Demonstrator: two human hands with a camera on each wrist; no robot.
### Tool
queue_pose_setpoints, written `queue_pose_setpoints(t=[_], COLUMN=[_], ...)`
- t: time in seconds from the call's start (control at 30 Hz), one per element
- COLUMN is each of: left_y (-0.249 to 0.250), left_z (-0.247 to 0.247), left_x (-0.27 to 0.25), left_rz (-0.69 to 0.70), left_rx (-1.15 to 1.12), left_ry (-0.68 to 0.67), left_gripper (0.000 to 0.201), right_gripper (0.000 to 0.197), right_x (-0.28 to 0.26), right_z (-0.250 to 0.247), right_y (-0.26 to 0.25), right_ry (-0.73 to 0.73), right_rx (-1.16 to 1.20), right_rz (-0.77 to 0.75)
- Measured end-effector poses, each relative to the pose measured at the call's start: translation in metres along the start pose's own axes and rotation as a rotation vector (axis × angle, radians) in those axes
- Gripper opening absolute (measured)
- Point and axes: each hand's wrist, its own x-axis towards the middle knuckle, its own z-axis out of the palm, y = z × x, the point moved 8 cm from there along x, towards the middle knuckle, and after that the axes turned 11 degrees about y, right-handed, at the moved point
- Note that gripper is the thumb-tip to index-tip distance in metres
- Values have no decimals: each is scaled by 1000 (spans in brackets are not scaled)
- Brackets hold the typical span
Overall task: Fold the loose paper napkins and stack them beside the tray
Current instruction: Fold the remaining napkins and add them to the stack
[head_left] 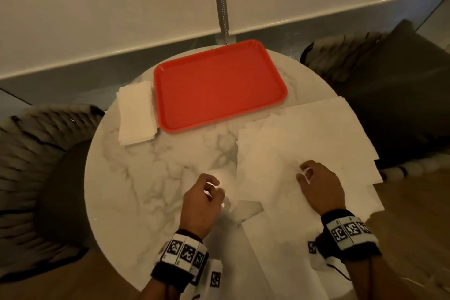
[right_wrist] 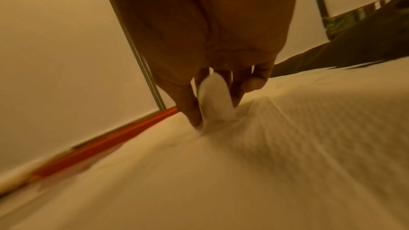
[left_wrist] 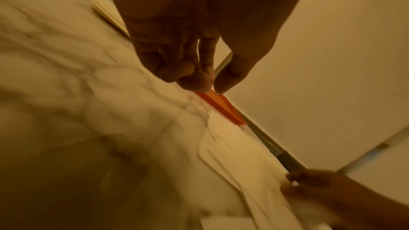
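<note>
On the table, right hand (head_left: 320, 187): I see it pinching a loose napkin (head_left: 287, 151).
Left hand (head_left: 203, 198): fingers curled; grip unclear, blurred.
Folded stack (head_left: 136, 113): beside tray (head_left: 219, 85).

We see a round marble table (head_left: 146, 178) under dim, warm light. Beyond the fingers hangs a pale window blind (head_left: 109, 7) with a beaded metal chain (head_left: 222, 7). A dark woven chair (head_left: 31, 153) stands to their left, another (head_left: 389, 85) to their right. Wooden floor (head_left: 414, 202) lies below.
</note>
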Motion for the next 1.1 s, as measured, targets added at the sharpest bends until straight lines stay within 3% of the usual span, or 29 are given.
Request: queue_pose_setpoints(t=[0.2, 0.3, 0.37, 0.47, 0.57, 0.63, 0.7, 0.77, 0.83, 0.9, 1.0, 1.1], left_y=[12, 16, 21, 31, 37, 44, 56, 67, 76, 85, 97, 104], left_z=[24, 38, 49, 77, 97, 101, 94, 80, 67, 53, 37, 24], left_x=[-14, -10, -9, -22, -35, -37, -32, -24, -20, -20, -20, -22], left_rz=[19, -16, -113, -349, -586, -662, -588, -461, -389, -347, -280, -267], left_rx=[8, 35, -29, -346, -659, -847, -905, -838, -786, -743, -722, -759], left_ry=[-31, -59, -120, -287, -350, -342, -298, -262, -286, -328, -409, -467], left_gripper=[7, 23, 42, 67, 65, 59, 43, 36, 39, 49, 52, 39], right_gripper=[7, 6, 5, 5, 7, 6, 10, 27, 43, 57, 74, 80], right_x=[-6, -16, -25, -42, -58, -66, -73, -74, -69, -63, -56, -48], right_z=[-28, -40, -45, -51, -51, -53, -56, -62, -73, -76, -66, -47], right_y=[-19, -29, -33, -39, -44, -48, -51, -50, -47, -47, -59, -69], right_ry=[6, -10, -20, -37, -91, -133, -164, -123, -39, -49, -207, -422], right_rx=[416, 549, 659, 808, 958, 952, 805, 623, 549, 578, 675, 950], right_rz=[76, 108, 145, 194, 263, 240, 137, 5, -56, -52, -67, 89])
